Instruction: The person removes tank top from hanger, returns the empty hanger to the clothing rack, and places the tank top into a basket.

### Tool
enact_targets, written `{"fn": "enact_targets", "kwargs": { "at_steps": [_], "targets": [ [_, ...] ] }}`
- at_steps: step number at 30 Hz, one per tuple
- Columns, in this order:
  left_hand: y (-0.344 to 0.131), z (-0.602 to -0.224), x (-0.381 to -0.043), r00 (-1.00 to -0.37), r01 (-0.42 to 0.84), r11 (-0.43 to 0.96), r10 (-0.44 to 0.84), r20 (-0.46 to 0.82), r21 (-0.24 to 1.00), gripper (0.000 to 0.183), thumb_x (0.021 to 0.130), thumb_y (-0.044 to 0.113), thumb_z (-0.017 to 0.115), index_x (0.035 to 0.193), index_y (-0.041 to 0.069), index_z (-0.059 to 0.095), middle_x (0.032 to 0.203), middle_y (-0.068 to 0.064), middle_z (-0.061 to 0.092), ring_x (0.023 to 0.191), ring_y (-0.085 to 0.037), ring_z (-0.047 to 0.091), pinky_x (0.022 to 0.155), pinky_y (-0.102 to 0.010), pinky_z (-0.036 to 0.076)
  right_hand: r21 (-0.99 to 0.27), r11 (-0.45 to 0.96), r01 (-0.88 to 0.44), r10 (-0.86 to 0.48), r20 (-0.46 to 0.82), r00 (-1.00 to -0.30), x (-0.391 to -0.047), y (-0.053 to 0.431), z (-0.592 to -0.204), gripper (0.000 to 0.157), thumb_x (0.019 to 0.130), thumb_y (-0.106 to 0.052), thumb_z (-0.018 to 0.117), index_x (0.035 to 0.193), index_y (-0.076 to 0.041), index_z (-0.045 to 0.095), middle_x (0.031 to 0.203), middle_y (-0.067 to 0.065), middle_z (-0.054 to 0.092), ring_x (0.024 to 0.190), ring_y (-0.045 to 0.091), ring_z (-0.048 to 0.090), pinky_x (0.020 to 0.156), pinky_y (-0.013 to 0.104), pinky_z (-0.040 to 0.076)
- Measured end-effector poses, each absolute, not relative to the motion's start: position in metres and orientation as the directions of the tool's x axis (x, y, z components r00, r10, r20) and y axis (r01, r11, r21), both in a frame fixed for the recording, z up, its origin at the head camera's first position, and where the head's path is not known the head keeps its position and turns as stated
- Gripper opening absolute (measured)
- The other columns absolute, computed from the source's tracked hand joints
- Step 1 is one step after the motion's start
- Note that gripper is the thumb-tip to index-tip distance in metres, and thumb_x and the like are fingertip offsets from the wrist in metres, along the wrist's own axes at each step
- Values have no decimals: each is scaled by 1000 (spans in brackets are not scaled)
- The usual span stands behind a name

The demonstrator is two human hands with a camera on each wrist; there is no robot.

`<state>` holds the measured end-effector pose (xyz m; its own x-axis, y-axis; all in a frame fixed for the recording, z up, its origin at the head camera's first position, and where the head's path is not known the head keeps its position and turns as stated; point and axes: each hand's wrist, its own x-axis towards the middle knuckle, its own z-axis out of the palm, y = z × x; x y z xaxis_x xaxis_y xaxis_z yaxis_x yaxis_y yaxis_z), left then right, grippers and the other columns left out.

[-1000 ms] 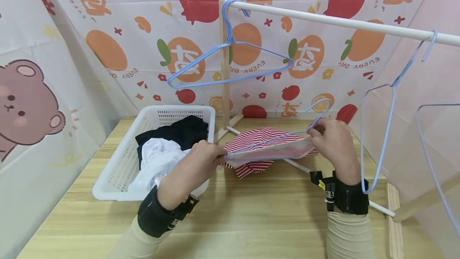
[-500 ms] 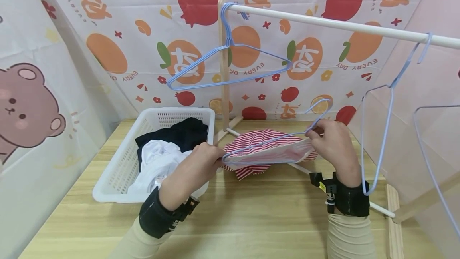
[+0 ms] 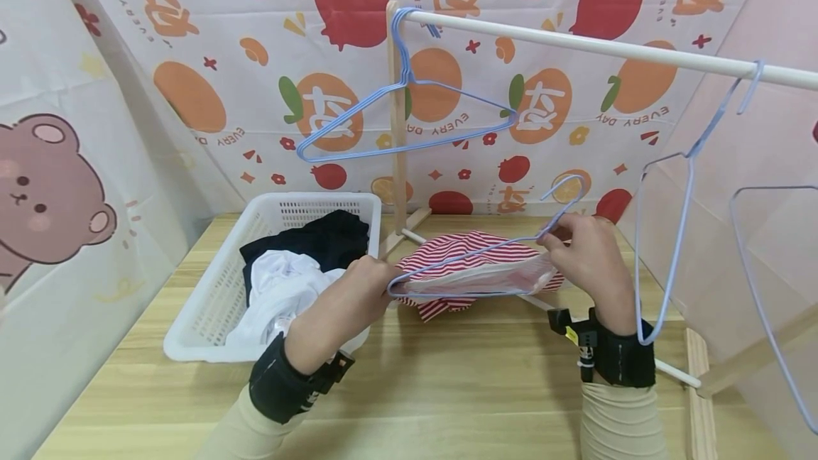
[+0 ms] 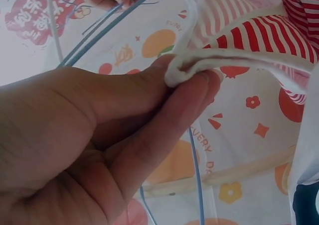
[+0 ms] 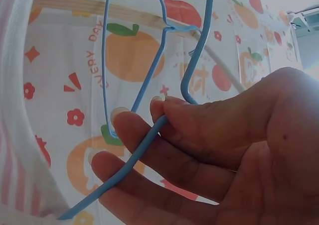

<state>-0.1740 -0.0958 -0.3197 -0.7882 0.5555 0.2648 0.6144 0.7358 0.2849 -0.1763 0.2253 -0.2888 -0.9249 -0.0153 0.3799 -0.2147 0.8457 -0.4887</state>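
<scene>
Seemingly partway | left fingers (image 4: 164, 119) pinch striped top (image 3: 441, 250), right fingers (image 5: 184, 168) grip blue hanger (image 5: 138, 152) | hanger's left end outside | black cloth (image 3: 335, 236), white cloth (image 3: 281, 282) await in basket (image 3: 211, 353)

The garment (image 3: 476, 280) at the left fingers (image 4: 154, 120) is red-and-white striped (and white-edged), the hanger (image 5: 140, 149) at the right fingers (image 5: 172, 160) blue.

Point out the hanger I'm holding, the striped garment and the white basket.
Held hanger (image 5: 141, 148): right wrist view, shoulder wire.
Striped garment (image 3: 456, 245): head view, striped fabric.
White basket (image 3: 211, 353): head view, near rim.
</scene>
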Motion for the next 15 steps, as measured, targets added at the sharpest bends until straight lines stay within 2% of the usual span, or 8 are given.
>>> {"fn": "enact_targets", "kwargs": {
  "at_steps": [5, 8, 10, 12, 15],
  "targets": [
    [-96, -321, -175, -793, 608, 711, 560, 239, 352, 12, 92, -2, 73, 97, 8, 78, 78, -1, 73, 64, -9, 56, 57, -20, 49, -514, 833, -205, -29, 330, -944, -175, 220, -286, 15, 96, -10, 64, 96, -1, 76, 92, 16, 77, 93, 36, 71, 79, 46, 57],
    [-97, -322, -175, -789, 612, 690, 569, 232, 388, 8, 95, 5, 72, 90, 10, 75, 73, 2, 68, 63, -7, 54, 57, -19, 49, -524, 826, -208, -38, 316, -948, -174, 217, -286, 15, 96, -10, 64, 96, -2, 76, 95, 16, 78, 95, 36, 71, 81, 48, 57],
    [-97, -323, -176, -793, 602, 682, 569, 216, 415, 12, 96, 9, 72, 84, 10, 72, 70, 3, 63, 63, -6, 53, 58, -19, 49, -529, 822, -210, -43, 311, -949, -174, 215, -285, 15, 96, -11, 65, 97, -2, 76, 95, 16, 78, 94, 35, 71, 81, 46, 57],
    [-96, -324, -176, -786, 612, 674, 577, 221, 414, 22, 97, 8, 71, 76, 11, 66, 65, 5, 55, 61, -6, 49, 57, -18, 46, -535, 815, -222, -51, 315, -948, -174, 213, -285, 14, 96, -10, 65, 97, -2, 77, 95, 16, 78, 94, 35, 72, 82, 48, 58],
    [-96, -327, -176, -756, 649, 641, 602, 255, 410, 19, 96, 5, 70, 78, 10, 66, 65, 5, 53, 61, -5, 47, 57, -16, 45, -544, 803, -242, -66, 323, -944, -174, 210, -286, 14, 96, -10, 65, 97, -2, 77, 95, 15, 79, 94, 34, 72, 85, 51, 59]
  ]
}}
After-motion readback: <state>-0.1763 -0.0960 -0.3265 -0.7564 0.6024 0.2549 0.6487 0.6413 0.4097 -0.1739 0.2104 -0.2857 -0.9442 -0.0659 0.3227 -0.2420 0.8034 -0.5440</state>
